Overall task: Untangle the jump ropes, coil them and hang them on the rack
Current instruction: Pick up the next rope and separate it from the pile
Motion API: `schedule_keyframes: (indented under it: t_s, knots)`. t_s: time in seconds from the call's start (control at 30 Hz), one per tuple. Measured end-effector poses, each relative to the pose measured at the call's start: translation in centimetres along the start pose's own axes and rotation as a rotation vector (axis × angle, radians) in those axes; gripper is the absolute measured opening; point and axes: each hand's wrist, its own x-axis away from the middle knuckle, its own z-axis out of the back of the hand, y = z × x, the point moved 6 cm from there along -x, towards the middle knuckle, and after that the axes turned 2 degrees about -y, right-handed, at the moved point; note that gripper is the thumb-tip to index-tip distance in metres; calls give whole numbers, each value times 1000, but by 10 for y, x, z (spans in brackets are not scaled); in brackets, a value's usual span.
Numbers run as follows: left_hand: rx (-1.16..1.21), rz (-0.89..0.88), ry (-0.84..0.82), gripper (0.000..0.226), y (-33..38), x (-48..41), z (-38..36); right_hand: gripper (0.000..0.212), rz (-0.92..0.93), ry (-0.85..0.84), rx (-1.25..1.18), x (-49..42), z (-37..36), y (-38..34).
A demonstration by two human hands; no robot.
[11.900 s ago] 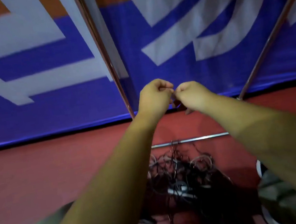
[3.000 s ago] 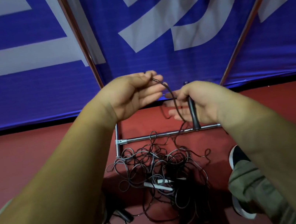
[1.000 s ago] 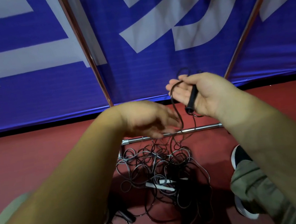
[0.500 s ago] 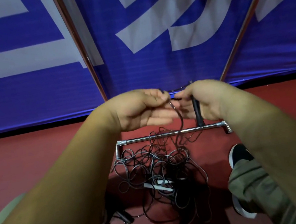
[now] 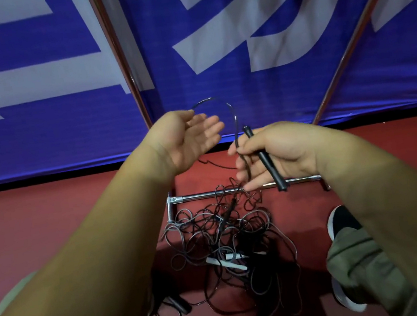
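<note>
Jump ropes: one tangle | right hand grips one handle | left hand spread

A black handle and thin black cord are showing in the right hand. Below that hand, black and grey ropes are tangling around white handles on red floor. Beyond it, a blue banner is displaying white shapes.

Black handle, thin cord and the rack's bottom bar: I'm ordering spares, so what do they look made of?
Black handle in the right hand: probably matte plastic or rubber; dull, no glare. Thin cord: likely plastic-coated wire or PVC; holds a springy arch, faint sheen. Bottom bar: polished metal tube, probably chromed; bright streak along it.
</note>
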Motion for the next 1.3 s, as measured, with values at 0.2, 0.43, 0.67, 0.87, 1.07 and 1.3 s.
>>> schedule_keyframes:
  t_s: [0.2, 0.43, 0.67, 0.87, 1.07, 1.3]
  knots:
    - [-650, 122, -120, 48, -24, 2, -6, 15, 218, 106, -450, 2, 10, -27]
    - [-1309, 209, -500, 25, -61, 20, -24, 17, 293, 218, -777, -4, 27, -27]
    - [-571, 134, -265, 27, -25, 16, -31, 27, -85, 324, -41, -8, 41, 4]
    - [52, -38, 45, 21, 9, 4, -4, 36, -198, -92, 195, 3, 10, 11]
    - [319, -144, 194, 18, 23, 1, 20, 39, -119, -189, 27, 11, 3, 1]
    - [-401, 175, 227, 55, 12, 14, 18, 26, 49, -158, -116, 9, -1, -10]
